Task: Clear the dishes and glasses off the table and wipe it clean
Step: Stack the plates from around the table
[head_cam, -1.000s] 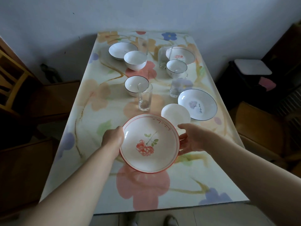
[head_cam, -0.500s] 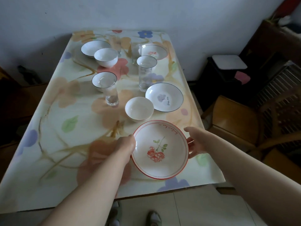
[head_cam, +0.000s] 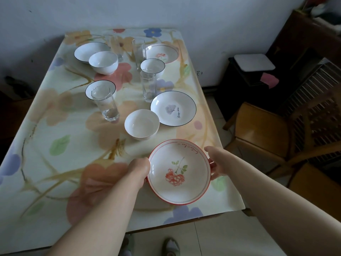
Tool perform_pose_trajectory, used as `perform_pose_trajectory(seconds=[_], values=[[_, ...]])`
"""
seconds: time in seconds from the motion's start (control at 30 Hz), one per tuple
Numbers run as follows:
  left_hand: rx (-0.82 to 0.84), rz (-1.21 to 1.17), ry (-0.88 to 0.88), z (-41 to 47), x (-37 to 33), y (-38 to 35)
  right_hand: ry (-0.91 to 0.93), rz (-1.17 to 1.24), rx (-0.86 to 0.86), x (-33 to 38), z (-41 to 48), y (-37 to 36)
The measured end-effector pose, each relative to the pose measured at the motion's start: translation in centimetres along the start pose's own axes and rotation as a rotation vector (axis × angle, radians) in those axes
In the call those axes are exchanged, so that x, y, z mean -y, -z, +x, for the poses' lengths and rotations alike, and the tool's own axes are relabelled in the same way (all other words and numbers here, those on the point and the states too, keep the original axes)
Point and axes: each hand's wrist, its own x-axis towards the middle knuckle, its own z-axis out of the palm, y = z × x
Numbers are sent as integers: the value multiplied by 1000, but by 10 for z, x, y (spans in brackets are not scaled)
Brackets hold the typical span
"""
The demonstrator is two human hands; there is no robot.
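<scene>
The left hand (head_cam: 139, 169) and right hand (head_cam: 218, 163) grip the rose plate (head_cam: 179, 171) by opposite rims over the table (head_cam: 60, 126). A white bowl (head_cam: 141, 124) sits just beyond the left fingers (head_cam: 143, 163). A dark-rimmed plate (head_cam: 173, 108) lies farther out, and a glass (head_cam: 105, 103) stands to their left.

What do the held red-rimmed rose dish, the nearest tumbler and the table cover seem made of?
The red-rimmed rose dish: glazed ceramic, likely porcelain; glossy white with a printed rose and script. The nearest tumbler: clear glass; faceted, thick base, the dark-rimmed bowl behind shows through it. The table cover: probably vinyl or oilcloth; smooth floral print, soft sheen, lying flat without cloth folds.
</scene>
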Motion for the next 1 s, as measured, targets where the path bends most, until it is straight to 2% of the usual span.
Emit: perform_pose_trajectory(seconds=[0.27, 0.33, 0.47, 0.6, 0.7, 0.83, 1.0], values=[[-20, 74, -2, 3, 0, 2, 59, -146, -47, 7, 10, 0], [-43, 145, -80, -3, -11, 4, 101, -156, -102, 16, 13, -1], [-210, 268, -344, -10, -55, 7, 224, -87, -199, 42, 16, -4], [-129, 104, -498, 8, -115, 6, 298, 38, -225, 75, 21, -8], [-88, 118, -558, 24, -155, 7, 322, 66, -230, 100, 29, -12], [-69, 357, -582, 41, -192, 4, 329, 126, -248, 128, 43, -16], [-33, 614, -512, 78, -213, -5, 269, 244, -204, 151, 68, -23]])
